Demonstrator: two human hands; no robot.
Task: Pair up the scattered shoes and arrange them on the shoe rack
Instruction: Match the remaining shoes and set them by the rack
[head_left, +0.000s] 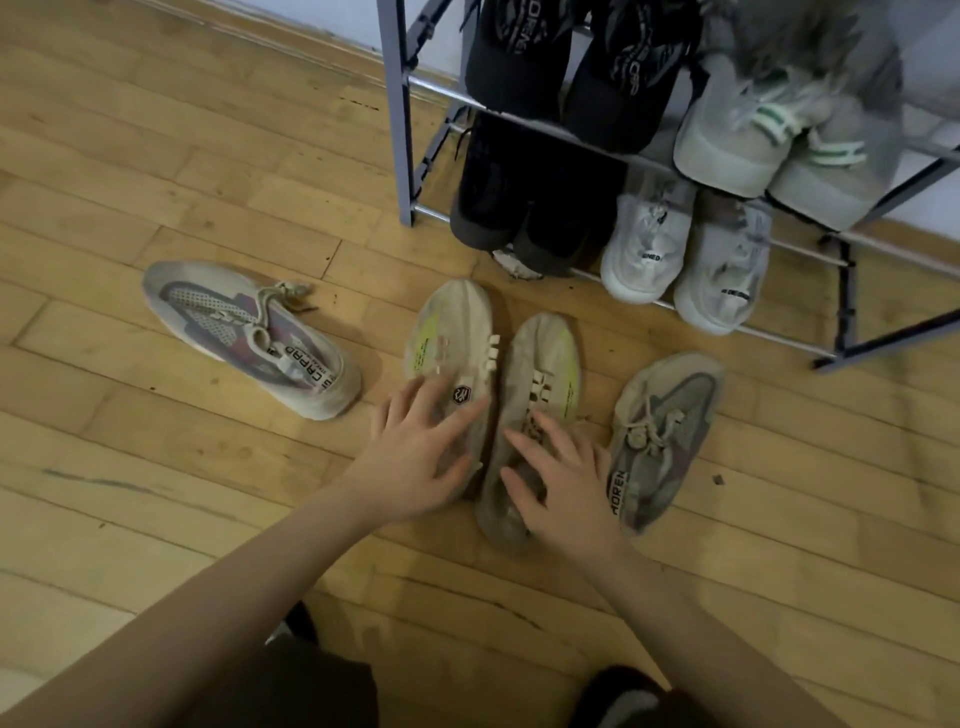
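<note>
Wood plank floor (156, 493), pale yellow-brown, scuffed, with dark marks along some seams.

On the floor, left: one grey-and-mauve sneaker (249, 335), lying alone, toe toward upper left, lettered strap near the heel.

Centre: two beige sneakers with yellow-green side patches, left one (452, 332) and right one (545, 358), side by side and touching, toes toward the rack.

Right of them, just beside: a second grey-and-mauve sneaker (670, 431), toe up and to the right.

Metal shoe rack (397, 130) stands on the floor at top right. Lower rails carry a dark pair (519, 208) and a white pair (685, 254); upper rails carry a black pair (576, 67) and a pale pair with green stripes (779, 135).
</note>
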